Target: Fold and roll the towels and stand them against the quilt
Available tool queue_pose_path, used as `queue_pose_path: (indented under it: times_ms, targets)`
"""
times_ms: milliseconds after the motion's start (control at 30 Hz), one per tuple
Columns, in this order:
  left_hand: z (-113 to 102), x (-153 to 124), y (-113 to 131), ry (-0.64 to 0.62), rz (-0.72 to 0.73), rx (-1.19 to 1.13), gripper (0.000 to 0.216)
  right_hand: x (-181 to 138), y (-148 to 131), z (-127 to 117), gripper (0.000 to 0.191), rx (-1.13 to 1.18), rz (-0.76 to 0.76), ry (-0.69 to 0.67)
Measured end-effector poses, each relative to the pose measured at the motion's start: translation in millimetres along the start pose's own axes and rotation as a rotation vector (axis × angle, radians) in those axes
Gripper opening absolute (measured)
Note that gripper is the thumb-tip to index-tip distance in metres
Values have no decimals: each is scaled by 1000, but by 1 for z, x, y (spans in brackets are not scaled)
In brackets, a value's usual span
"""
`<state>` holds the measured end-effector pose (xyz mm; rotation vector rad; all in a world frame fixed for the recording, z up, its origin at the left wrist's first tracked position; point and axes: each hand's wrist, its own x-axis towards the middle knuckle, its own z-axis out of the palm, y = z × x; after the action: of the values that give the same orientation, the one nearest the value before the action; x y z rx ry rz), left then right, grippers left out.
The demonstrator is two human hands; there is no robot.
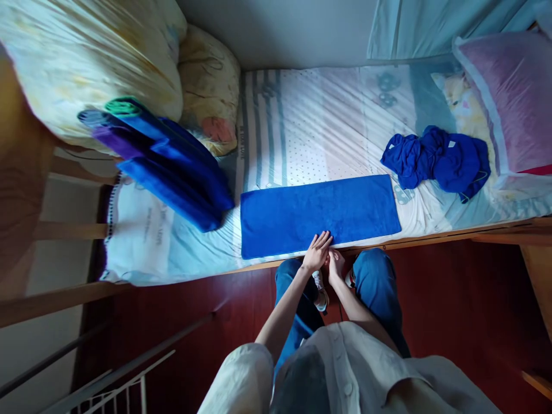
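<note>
A bright blue towel (317,213) lies flat in a long strip along the near edge of the bed. My left hand (318,250) rests on its front edge, fingers stretched out. Close beside it, my right hand (336,266) is curled at the bed's edge, its fingertips partly hidden by the left hand; whether anything is in it I cannot make out. Left of the flat towel, a stack of folded or rolled cloths (172,172) in blue, with purple, green and grey ends, leans on the bedding. Crumpled blue cloth (435,161) sits to the right.
The bed (297,138) has a pale patterned sheet and a wooden edge. Large yellowish bundles (107,63) fill the left end, and a pink pillow (513,103) lies at the right. Below are a dark red floor (452,299) and metal rails (142,351).
</note>
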<state>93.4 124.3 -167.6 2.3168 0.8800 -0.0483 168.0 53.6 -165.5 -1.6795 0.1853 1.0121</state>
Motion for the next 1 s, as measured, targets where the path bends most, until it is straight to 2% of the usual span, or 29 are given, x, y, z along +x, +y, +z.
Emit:
queue_pose_path:
  times_ms: [67, 167, 233, 333, 433, 533, 667, 767, 900, 1000]
  targets:
    - [-3, -9, 0, -58, -16, -54, 56, -2, 1, 0, 24, 4, 16, -9]
    - [-17, -13, -7, -124, -154, -69, 46, -8, 3, 1, 22, 87, 52, -51]
    - [-30, -10, -12, -143, -233, -64, 38, -11, 4, 3, 23, 147, 72, -89]
    - [-50, 5, -22, -113, -256, -115, 34, -13, 4, 4, 29, 190, 79, -127]
    - [-70, 35, -33, -36, -258, -131, 36, -10, 2, 4, 35, 199, 111, -122]
    - [-88, 78, -42, 31, -228, -57, 41, -6, 3, 2, 41, 159, 146, -121]
    - [-104, 142, -46, 0, -211, 69, 49, -2, 6, 2, 41, 127, 150, -103]
    - [-111, 179, -45, -5, -250, 116, 53, -1, 7, 4, 40, 122, 139, -69]
    - [-119, 208, -44, 11, -300, 128, 53, 1, 6, 9, 46, 136, 88, -17]
    - [-125, 221, -46, 19, -344, 129, 46, 4, 6, 15, 47, 171, 109, -28]
